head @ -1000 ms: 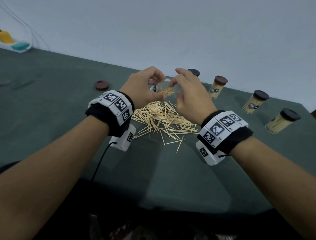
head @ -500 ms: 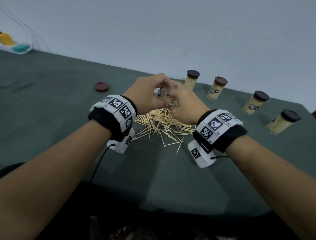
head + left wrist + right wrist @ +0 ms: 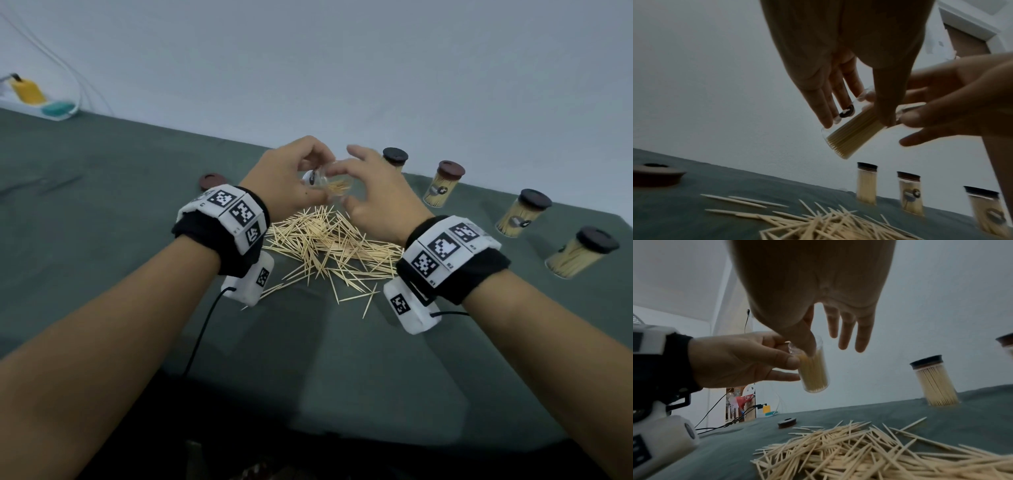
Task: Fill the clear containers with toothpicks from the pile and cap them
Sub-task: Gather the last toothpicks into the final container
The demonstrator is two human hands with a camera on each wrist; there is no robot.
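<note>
My left hand (image 3: 291, 181) holds a clear container (image 3: 330, 186) tilted above the toothpick pile (image 3: 329, 246), thumb on one side and fingers on the other. In the left wrist view the container (image 3: 851, 134) is partly filled with toothpicks. My right hand (image 3: 373, 195) is at the container's mouth with its fingers spread. The right wrist view shows its thumb tip on the rim of the container (image 3: 813, 374) while the other fingers (image 3: 846, 331) stay straight and hold nothing. A loose brown cap (image 3: 213, 181) lies on the cloth to the left.
Several capped, filled containers stand along the table's far right edge, among them one (image 3: 443, 183) behind my right hand and one (image 3: 582, 253) at the far right. The green cloth (image 3: 102, 212) covers the table. A power strip (image 3: 37, 102) lies at the far left.
Half a second ago my right hand was closed against the container's mouth. Its fingers have now spread apart, and both hands sit slightly higher over the pile.
</note>
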